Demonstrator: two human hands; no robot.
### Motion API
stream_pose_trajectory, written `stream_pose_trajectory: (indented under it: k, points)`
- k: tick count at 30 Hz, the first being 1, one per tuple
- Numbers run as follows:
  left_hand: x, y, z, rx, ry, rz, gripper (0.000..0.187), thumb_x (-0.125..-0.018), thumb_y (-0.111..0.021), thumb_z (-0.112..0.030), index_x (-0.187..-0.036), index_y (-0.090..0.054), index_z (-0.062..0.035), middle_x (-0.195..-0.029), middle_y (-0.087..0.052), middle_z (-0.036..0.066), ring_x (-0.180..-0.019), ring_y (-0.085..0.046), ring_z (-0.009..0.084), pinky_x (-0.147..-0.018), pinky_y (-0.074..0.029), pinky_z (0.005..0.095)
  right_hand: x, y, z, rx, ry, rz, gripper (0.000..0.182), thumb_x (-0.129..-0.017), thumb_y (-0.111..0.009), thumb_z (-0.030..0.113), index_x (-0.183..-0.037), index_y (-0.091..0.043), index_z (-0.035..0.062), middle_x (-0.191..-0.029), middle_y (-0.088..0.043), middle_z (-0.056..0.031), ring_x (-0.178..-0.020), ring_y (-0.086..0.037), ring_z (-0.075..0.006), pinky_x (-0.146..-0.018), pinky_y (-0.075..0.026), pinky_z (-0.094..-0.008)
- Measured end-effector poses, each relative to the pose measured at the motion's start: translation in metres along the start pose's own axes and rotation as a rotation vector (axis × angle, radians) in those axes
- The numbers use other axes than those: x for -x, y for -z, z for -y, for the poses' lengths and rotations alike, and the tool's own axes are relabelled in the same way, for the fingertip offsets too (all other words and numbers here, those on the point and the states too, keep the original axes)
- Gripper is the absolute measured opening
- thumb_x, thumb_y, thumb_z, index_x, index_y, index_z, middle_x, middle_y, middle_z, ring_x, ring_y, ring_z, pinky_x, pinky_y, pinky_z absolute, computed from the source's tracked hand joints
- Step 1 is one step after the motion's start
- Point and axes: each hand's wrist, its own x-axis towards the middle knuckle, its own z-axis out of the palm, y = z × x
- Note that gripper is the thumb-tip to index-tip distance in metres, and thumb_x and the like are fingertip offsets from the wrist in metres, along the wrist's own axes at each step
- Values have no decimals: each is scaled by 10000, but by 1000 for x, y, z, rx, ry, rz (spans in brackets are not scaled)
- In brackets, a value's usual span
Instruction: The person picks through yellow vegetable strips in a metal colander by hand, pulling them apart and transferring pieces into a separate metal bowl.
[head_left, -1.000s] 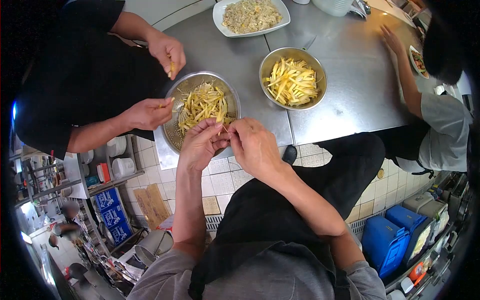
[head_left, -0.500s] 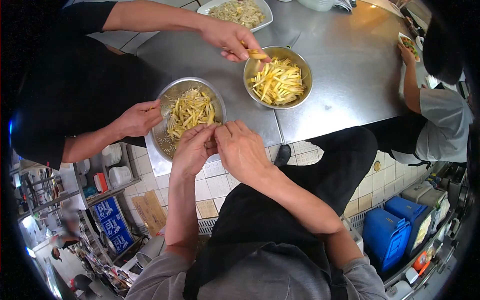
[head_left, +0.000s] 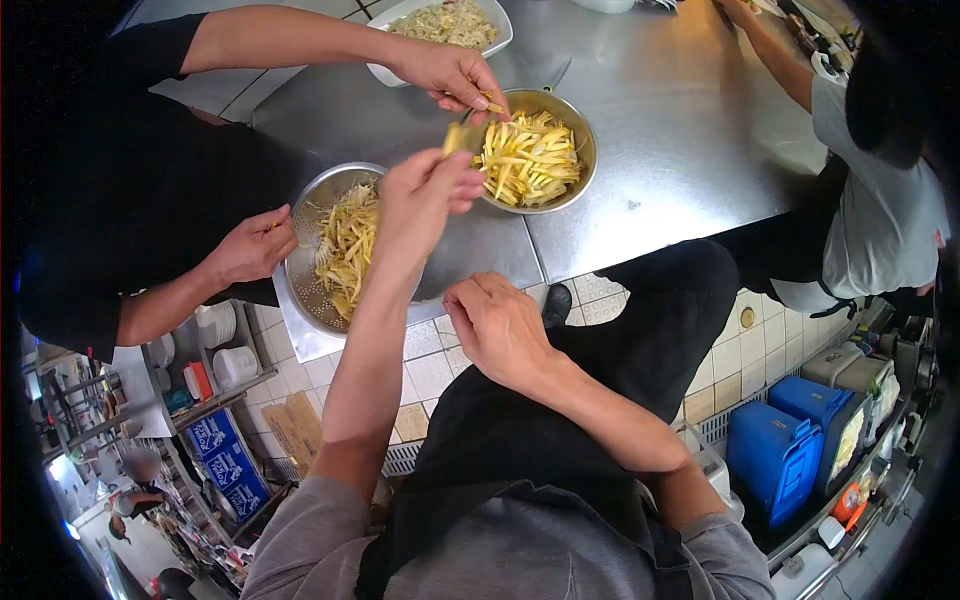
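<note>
Head view: left fingers (head_left: 464,183) apparently hold a yellow piece (head_left: 454,139).

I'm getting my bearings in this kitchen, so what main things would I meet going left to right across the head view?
Blue printed boxes → perforated colander → steel bowl → blue bins.

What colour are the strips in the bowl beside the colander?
Yellow, some paler. The strips show best in the head view.

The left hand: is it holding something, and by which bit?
The left hand holds a yellow vegetable piece, seemingly by its lower end; blur hides exactly where.
</note>
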Motion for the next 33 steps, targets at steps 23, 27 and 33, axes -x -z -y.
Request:
stream_pose_trajectory:
  k: [23,27,33]
  points:
    - [58,131,61,-473,-191,-503,227,-1018,-648,-151,-1159,-727,9,-1022,-747,125,-797,-735,167,-675,-571,293,-55,-55,1,173,147,17,82,-783,-699,67,-842,-675,15,-858,-665,-157,-838,-667,-348,-705,-557,-472]
    - [42,121,71,-849,-267,-516,223,-951,-689,-184,-1056,-762,-1,-927,-752,190,-739,-720,307,-727,-553,424,-47,-51,-2,150,123,2,91,-762,-685,55,-842,-683,11,-892,-667,-168,-875,-668,-349,-733,-566,-471]
    - [27,114,63,-1032,-79,-536,275,-938,-702,-279,-1002,-784,-24,-910,-760,200,-793,-727,379,-781,-557,453,-42,-45,-4,76,49,-50,118,-774,-705,39,-888,-693,16,-937,-670,-161,-903,-665,-357,-760,-569,-476]
